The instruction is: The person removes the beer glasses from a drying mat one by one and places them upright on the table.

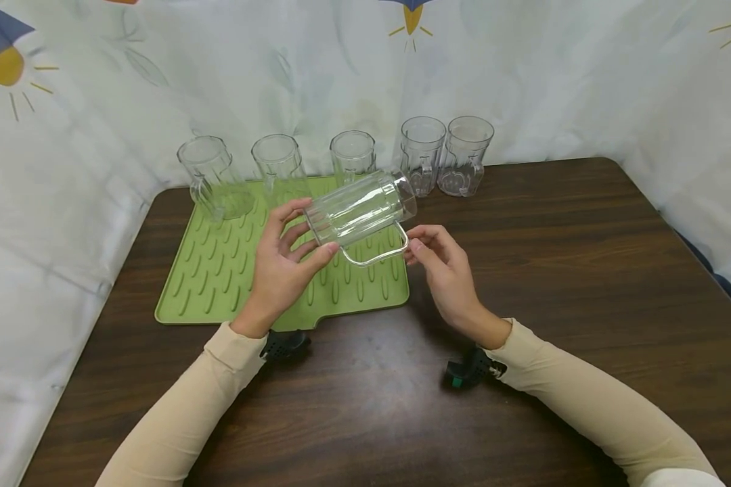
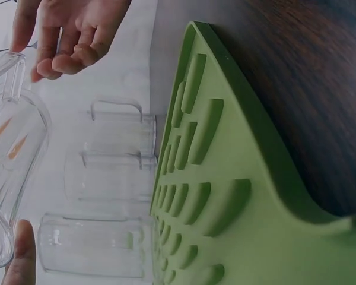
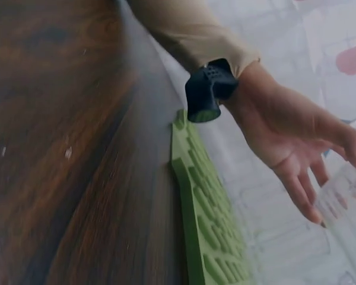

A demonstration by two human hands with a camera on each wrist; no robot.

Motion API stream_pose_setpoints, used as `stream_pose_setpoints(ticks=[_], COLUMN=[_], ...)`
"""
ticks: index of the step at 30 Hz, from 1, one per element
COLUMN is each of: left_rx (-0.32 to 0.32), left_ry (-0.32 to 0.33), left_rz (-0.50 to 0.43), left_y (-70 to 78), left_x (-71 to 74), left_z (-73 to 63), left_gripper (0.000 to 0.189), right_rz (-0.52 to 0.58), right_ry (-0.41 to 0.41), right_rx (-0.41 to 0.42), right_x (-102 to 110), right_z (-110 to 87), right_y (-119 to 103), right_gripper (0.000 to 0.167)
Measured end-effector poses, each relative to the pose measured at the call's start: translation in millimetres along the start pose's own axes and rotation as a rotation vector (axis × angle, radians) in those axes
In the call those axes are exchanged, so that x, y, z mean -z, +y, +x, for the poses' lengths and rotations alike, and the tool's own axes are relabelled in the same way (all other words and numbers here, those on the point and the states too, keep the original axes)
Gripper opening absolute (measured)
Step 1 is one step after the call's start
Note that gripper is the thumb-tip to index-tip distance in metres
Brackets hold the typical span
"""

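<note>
A clear glass mug (image 1: 359, 210) is held tilted on its side above the green drying mat (image 1: 213, 277), its handle (image 1: 374, 259) toward the person. My left hand (image 1: 283, 267) grips the mug's left end, thumb on the near side and fingers on the far side. The right hand (image 1: 441, 267) is at the handle's right corner, with its fingers bent loosely. In the left wrist view one digit of the right hand (image 2: 77, 35) meets the mug's edge while the other fingers are apart from it. The right wrist view shows the left hand (image 3: 291, 133) around the mug (image 3: 347, 208).
Three clear mugs stand along the mat's back edge: a left one (image 1: 210, 176), a middle one (image 1: 278, 166) and a right one (image 1: 353, 154). Two more, a mug (image 1: 422, 155) and its neighbour (image 1: 466, 155), stand right of them on the dark wooden table (image 1: 554, 270). A white curtain (image 1: 341, 67) hangs behind.
</note>
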State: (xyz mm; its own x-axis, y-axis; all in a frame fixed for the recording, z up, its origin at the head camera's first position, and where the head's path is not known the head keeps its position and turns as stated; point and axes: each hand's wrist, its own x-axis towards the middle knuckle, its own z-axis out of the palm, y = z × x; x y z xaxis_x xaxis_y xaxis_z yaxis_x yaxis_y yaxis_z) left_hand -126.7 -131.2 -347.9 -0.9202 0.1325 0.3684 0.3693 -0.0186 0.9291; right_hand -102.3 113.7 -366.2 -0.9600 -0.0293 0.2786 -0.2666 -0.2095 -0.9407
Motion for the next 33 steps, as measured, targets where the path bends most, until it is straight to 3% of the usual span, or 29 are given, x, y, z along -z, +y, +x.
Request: stream_pose_setpoints(ticks=[4,8,14,33], left_rx=[0.0,-0.007,-0.016,0.0], left_ry=[-0.001,0.002,0.011,0.015], left_rz=[-0.005,-0.017,-0.055,-0.043], left_y=[1.0,2.1,3.0,-1.7], left_x=[-3.0,-6.0,-10.3,-14.5], left_z=[1.7,3.2,5.7,11.7], left_gripper=[0.073,0.072,0.07,0.069], right_rz=[0.206,0.287,0.414,0.615], right_ry=[-0.018,-0.053,-0.12,-0.094], right_rx=[-0.093,-0.145,-0.153,-0.319], right_x=[-3,-5,-9,-17], right_z=[0.2,-0.1,-0.1,6.8], right_y=[2,3,1,-4], right_gripper=[0.021,0.027,0.027,0.043])
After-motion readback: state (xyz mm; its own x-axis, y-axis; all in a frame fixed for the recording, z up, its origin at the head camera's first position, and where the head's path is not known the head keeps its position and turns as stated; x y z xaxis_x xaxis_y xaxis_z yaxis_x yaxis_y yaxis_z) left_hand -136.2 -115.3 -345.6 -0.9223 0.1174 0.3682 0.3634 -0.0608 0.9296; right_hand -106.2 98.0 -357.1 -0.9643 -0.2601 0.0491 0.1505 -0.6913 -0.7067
